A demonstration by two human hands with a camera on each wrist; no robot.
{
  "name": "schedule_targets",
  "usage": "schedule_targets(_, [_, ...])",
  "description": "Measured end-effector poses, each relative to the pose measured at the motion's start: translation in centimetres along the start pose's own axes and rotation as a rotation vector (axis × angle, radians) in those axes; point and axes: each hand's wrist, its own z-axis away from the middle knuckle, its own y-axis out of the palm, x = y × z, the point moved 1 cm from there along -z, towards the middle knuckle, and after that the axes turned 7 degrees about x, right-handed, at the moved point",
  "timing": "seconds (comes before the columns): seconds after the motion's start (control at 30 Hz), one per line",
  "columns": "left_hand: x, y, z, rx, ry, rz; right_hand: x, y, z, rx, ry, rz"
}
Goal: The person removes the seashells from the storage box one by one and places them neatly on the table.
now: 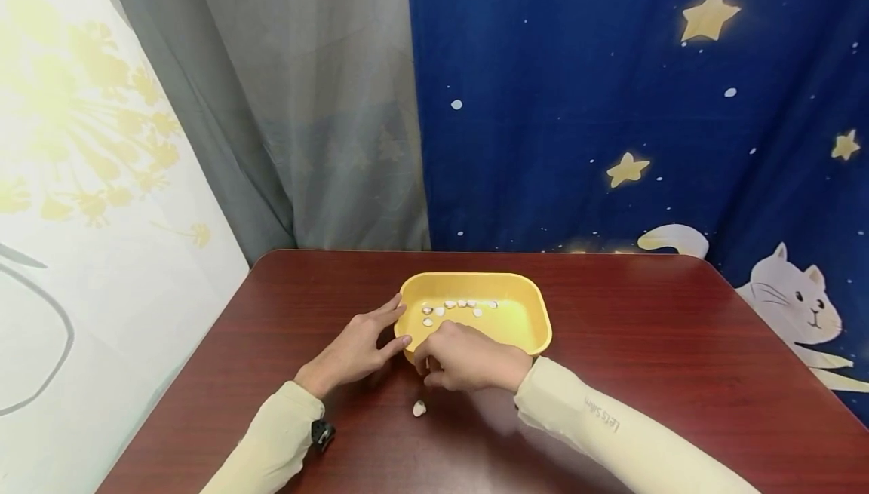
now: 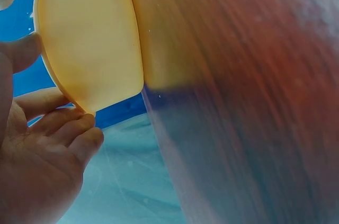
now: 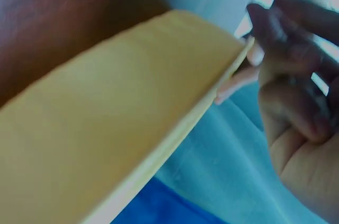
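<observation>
Pale cream sleeves (image 1: 611,434), small grey lettering

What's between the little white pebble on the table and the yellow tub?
The right hand hangs there, fingers curled, by the yellow tub; the pebble lies just below it. Head view.

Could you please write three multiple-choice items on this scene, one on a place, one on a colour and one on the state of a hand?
1. Where does the lone small pale piece lie?
A. in the tray
B. on the table before the hands
C. on a sleeve

2. What colour is the tray?
A. yellow
B. green
C. white

3. How is the left hand?
A. fist in the air
B. straight fingers against the tray's end
C. holding a cup

B: it rests on the dark red table.
A: walls and rim are yellow.
B: fingertips touch the left end.
</observation>
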Motion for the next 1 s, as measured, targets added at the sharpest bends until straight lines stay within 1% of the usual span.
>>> schedule_targets(0.13, [0.0, -0.2, 0.0, -0.001, -0.005, -0.008, -0.7, -1.3, 0.1, 0.034, -0.039, -0.029])
schedule_targets(0.37, [0.0, -0.4, 0.0, 0.014, -0.013, 0.004, -2.1, -3.4, -0.3, 0.063, -0.028, 0.002])
schedule_targets(0.5, [0.1, -0.4, 0.0, 0.024, -0.023, 0.002, -2.9, -4.7, -1.0, 0.069, -0.029, 0.011])
schedule_targets(0.6, [0.1, -0.3, -0.1, 0.032, -0.034, 0.01, -3.6, -5.3, -1.7, 0.069, -0.014, -0.009])
schedule_targets(0.77, [0.0, -0.1, -0.2, 0.035, -0.031, 0.013, -4.9, -5.3, -3.2, 0.063, 0.018, -0.026])
schedule_targets(0.9, [-0.1, 0.0, -0.1, 0.029, -0.029, 0.009, -5.7, -4.8, -4.3, 0.083, 0.051, -0.012])
schedule_targets(1.0, [-0.2, 0.0, 0.0, 0.037, -0.045, 0.019, -6.3, -4.3, -5.0, 0.098, 0.083, -0.01])
